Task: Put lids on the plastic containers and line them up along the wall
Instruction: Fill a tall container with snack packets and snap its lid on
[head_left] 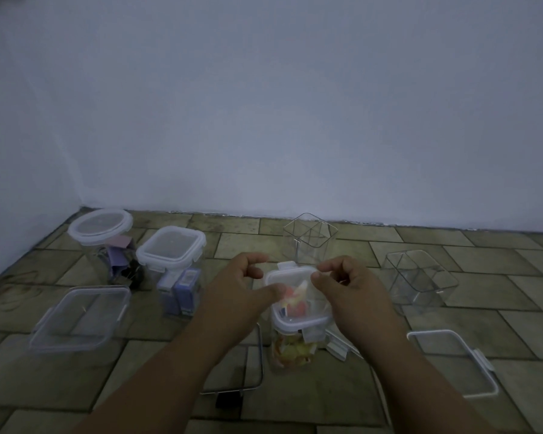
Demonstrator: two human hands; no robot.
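Observation:
A tall clear container (293, 349) with yellow, orange and pink bits inside stands on the floor in the middle. A white-rimmed lid (295, 296) sits on it. My left hand (239, 283) is at the lid's left side, thumb on the rim. My right hand (348, 283) is at the lid's right side, fingertips on its far corner. A round lidded container (101, 228) and a square lidded container (171, 249) stand at the left near the wall. Two clear lidless containers are behind: one upright (311, 238), one at the right (420, 277).
A wide lidded shallow container (80, 317) lies at the front left. A loose lid (455, 361) lies at the front right, and another loose lid (232, 364) lies under my left forearm. The white wall (295, 120) meets the tiled floor (452, 245) behind.

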